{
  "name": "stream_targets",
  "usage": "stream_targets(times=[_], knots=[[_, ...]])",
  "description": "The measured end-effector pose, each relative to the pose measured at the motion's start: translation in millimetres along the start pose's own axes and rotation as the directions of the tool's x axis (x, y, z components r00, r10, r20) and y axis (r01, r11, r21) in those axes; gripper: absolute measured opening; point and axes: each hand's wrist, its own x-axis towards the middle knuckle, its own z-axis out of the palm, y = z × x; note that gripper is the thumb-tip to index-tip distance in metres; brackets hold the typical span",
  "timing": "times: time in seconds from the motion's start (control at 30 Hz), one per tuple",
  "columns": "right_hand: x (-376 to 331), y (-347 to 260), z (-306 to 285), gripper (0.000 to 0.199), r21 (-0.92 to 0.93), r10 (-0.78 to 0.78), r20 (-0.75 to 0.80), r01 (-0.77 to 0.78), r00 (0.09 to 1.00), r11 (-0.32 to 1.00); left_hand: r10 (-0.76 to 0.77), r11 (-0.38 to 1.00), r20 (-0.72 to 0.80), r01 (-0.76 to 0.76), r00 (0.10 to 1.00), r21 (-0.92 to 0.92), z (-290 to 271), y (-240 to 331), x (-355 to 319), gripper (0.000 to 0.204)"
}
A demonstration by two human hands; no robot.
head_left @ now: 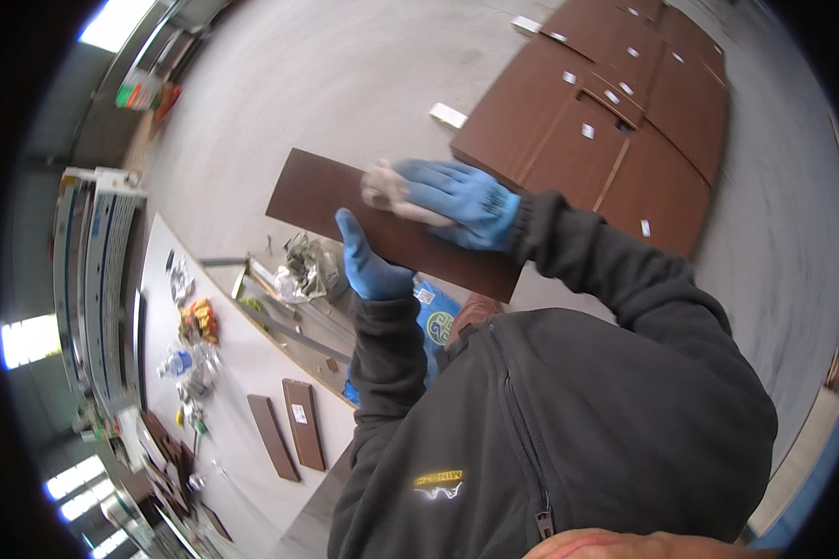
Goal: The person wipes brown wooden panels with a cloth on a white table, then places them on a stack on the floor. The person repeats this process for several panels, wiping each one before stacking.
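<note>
A flat dark brown board is held up at a slant in front of my body. My left hand, in a blue glove, grips it at its lower left edge, with the thumb lying on its face. Across the upper face lies my right hand, also blue-gloved, pressing a crumpled pale cloth against the wood. The fingers of that hand are slightly blurred and lie over part of the cloth. What the left fingers do behind the board is hidden.
Large brown panels with small white labels are stacked at the far right. At left, a white table bears two narrow brown boards, a clear bottle and crumpled wrappings. A bag of scraps stands beside the table.
</note>
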Motion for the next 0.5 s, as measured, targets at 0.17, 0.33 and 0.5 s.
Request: stream_targets(times=[0.17,0.33,0.5], knots=[[-4,45,-5,0.042,-0.065,0.032,0.172,-0.021,0.985,0.998,-0.037,0.988,-0.167,0.061,0.985,0.143,-20,80,87,0.079],[54,126,22,0.041,-0.130,0.006,0.115,0.009,0.993,0.991,-0.194,0.980,-0.228,0.200,0.954,0.006,-51,87,167,0.074],[170,236,72,0.031,-0.028,-0.038,-0.244,0.032,0.969,0.999,0.044,0.920,-0.147,0.017,0.988,0.391,-46,81,256,0.068]])
